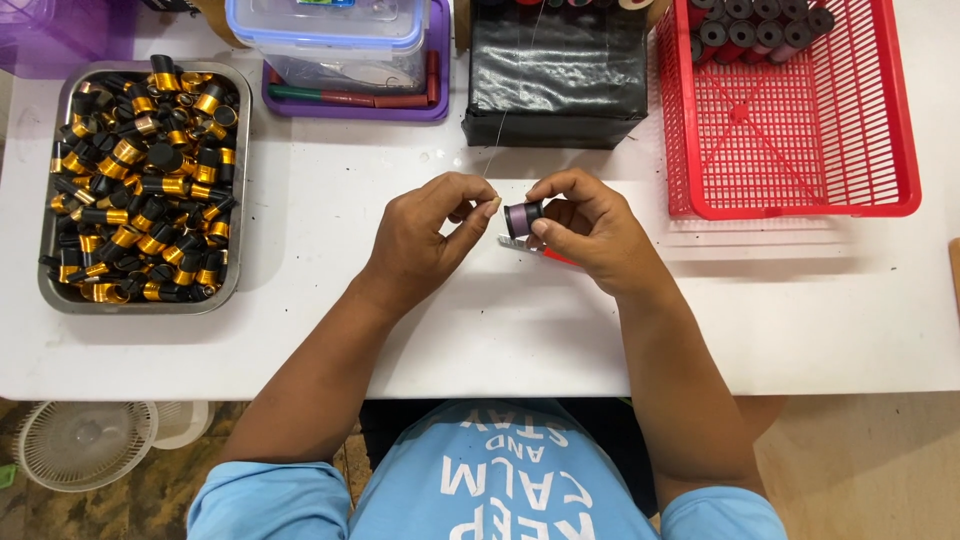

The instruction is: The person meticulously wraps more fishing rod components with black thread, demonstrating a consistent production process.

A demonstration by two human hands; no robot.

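Observation:
My right hand (590,232) grips a small black spool (522,217) wound with purplish thread, just above the white table (330,300). My left hand (432,232) is beside it, fingers pinched together on a thin thread that runs up toward the black box (556,80) at the back. Under my right hand lies a small tool with a grey blade and a red handle (535,250), partly hidden.
A steel tray (236,200) full of black and gold spools stands at the left. A red plastic basket (800,150) with several wound spools in its far corner is at the right. A clear lidded container (330,40) on a purple tray is behind. A white fan (85,440) sits on the floor.

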